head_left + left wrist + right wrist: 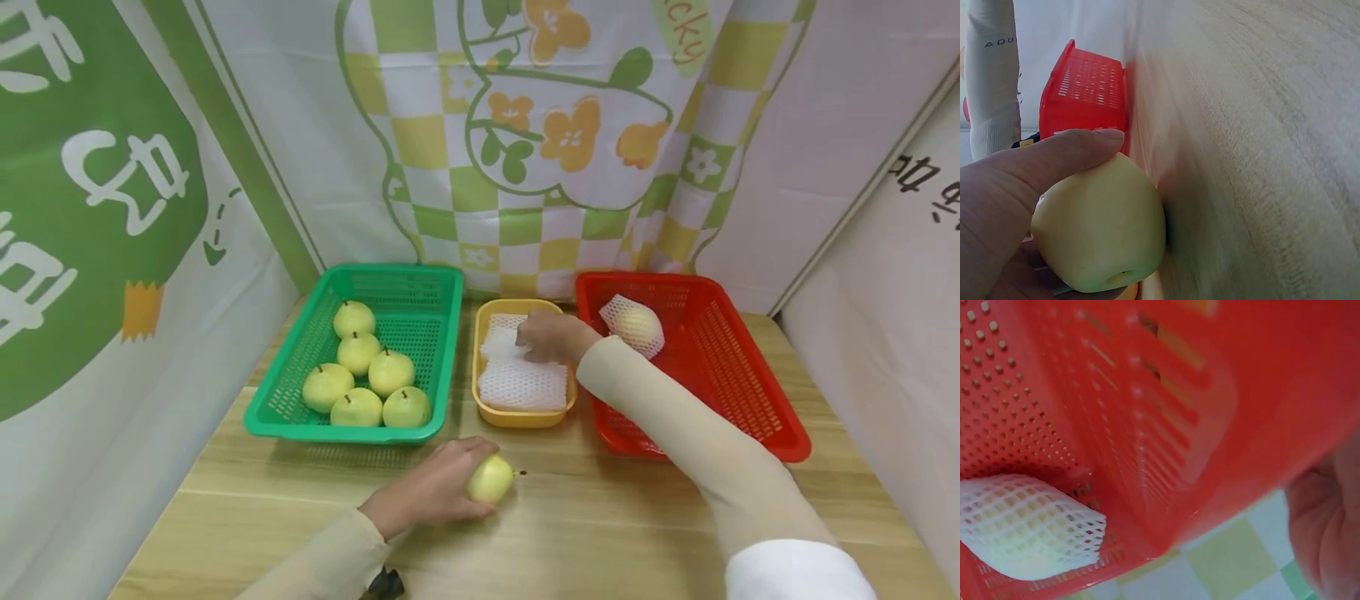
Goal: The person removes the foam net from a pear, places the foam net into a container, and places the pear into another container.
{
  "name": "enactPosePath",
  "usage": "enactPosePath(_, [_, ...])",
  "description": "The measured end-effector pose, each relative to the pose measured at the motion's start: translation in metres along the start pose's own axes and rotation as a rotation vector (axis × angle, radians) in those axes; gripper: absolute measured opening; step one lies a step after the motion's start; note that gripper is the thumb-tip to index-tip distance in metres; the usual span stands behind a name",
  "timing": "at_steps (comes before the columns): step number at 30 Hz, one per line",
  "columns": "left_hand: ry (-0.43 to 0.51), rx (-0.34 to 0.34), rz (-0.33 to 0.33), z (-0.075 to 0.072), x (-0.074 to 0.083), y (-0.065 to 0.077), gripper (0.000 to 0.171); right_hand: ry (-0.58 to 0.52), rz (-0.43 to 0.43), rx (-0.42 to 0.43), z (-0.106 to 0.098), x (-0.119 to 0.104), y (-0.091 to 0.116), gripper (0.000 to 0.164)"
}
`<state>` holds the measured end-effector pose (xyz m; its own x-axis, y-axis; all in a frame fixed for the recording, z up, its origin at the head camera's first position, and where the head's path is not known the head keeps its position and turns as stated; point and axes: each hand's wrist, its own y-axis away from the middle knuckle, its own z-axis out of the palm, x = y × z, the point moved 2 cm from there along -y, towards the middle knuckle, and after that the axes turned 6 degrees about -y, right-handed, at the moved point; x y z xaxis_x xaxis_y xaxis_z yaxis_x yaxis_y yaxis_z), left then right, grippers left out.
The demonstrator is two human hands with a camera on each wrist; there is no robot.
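Note:
My left hand [446, 487] grips a yellow-green pear [491, 480] over the front of the table, its stem pointing right. In the left wrist view the thumb [1079, 153] lies along the side of the pear [1104, 225], close beside the wooden surface. My right hand [557, 335] reaches into a small yellow basket [525, 419] of white foam net sleeves [522, 385]. Its bent fingers are down at the sleeves; I cannot tell whether they pinch one. Only part of this hand [1325, 525] shows at the edge of the right wrist view.
A green basket [258, 422] on the left holds several bare pears [358, 352]. On the right, a red basket [750, 400] holds one pear in a foam net [636, 325], under my right forearm's side. A patterned curtain [525, 225] hangs behind the baskets.

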<state>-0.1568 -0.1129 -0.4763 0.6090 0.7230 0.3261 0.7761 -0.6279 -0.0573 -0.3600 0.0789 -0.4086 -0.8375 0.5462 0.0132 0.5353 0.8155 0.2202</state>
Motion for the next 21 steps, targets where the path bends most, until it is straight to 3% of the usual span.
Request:
enactPosePath(4, [0.01, -0.005, 0.0, 0.001, 0.001, -0.002, 0.075, -0.089, 0.165, -0.199, 0.004, -0.001, 0.004, 0.035])
enactPosePath(6, [0.016, -0.009, -0.004, 0.002, 0.001, -0.003, 0.075, -0.166, 0.212, -0.216, 0.002, 0.001, 0.008, 0.047])
enactPosePath(8, [0.023, -0.016, -0.009, 0.002, 0.001, -0.004, 0.075, -0.224, 0.24, -0.184, -0.003, 0.004, 0.015, 0.055])
enactPosePath(15, [0.039, -0.034, -0.014, 0.001, 0.002, -0.005, 0.073, -0.358, 0.327, 0.025, -0.044, 0.01, 0.054, 0.058])
enactPosePath(21, [0.006, -0.024, 0.004, -0.002, 0.0, -0.004, 0.073, -0.39, 0.303, 0.097, -0.062, -0.008, 0.098, 0.065])
